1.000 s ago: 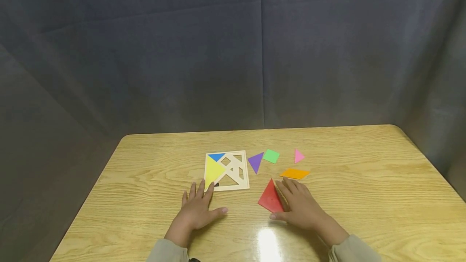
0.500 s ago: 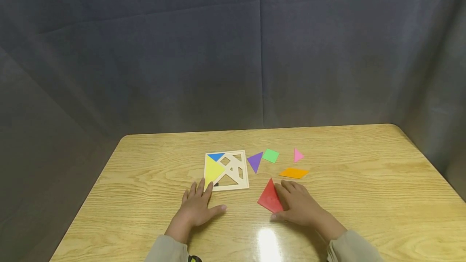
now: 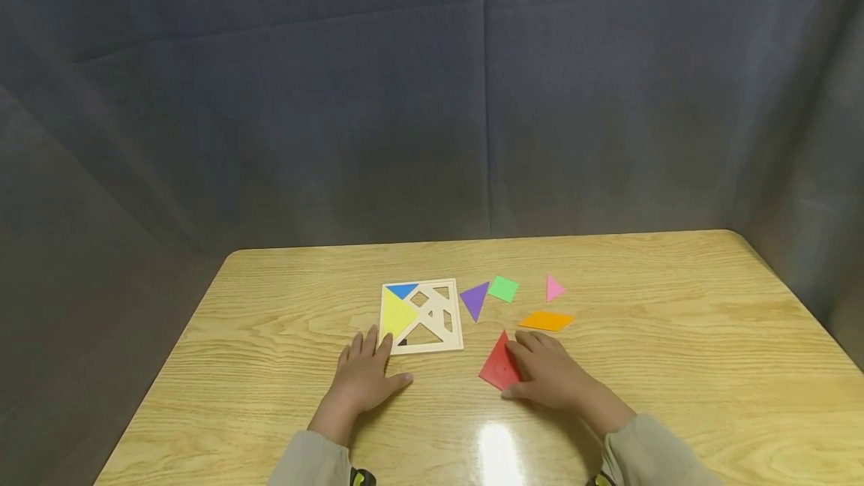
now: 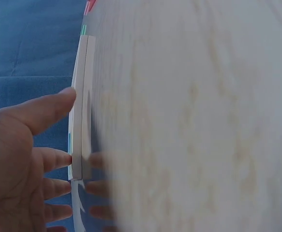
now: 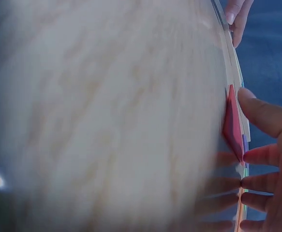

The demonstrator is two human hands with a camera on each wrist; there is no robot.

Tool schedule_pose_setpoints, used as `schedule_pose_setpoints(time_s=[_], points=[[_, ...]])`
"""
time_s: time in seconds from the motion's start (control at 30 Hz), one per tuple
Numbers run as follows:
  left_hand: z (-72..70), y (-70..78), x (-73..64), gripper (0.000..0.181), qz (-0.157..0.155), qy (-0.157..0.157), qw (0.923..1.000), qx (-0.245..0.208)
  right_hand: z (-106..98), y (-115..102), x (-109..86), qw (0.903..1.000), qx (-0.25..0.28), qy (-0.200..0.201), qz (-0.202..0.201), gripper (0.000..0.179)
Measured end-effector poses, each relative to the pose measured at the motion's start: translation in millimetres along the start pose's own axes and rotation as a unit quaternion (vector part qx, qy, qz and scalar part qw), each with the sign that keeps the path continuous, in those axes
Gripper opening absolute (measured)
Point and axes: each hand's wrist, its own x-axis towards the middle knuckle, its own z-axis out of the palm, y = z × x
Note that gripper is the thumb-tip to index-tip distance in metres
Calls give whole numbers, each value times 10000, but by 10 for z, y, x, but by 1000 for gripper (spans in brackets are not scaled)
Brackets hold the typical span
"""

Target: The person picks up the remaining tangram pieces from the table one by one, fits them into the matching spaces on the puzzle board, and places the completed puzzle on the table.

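My right hand [image 3: 550, 377] lies over the right part of a red triangular tangram piece [image 3: 498, 367], its thumb and index finger at the piece's edges. The right wrist view has the red piece [image 5: 232, 123] between thumb and index fingertip; the other fingers are stretched out. My left hand [image 3: 361, 379] is spread, its fingertips at the lower left corner of a cream tangram frame [image 3: 428, 347]. A large yellow triangle [image 3: 397, 313] and a blue triangle [image 3: 403, 290] sit in the frame. Its other recesses show no pieces.
Right of the frame lie a purple triangle [image 3: 475, 300], a green square [image 3: 503, 289], a pink triangle [image 3: 554, 289] and an orange parallelogram [image 3: 547, 321]. The wooden table [image 3: 270, 306] ends at a dark cloth backdrop [image 3: 337, 133].
My right thumb and index finger have drawn a little closer together over the red triangle, covering more of it. The left hand has shifted slightly, its thumb moving left. The pieces stay in place.
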Motion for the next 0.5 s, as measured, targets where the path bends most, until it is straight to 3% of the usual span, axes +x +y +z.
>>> schedule_pose_setpoints(time_s=[0.5], points=[[-28,11,110,65,228,150,9996,63,-42,-8,135,9998,-4,-138,-116,65]])
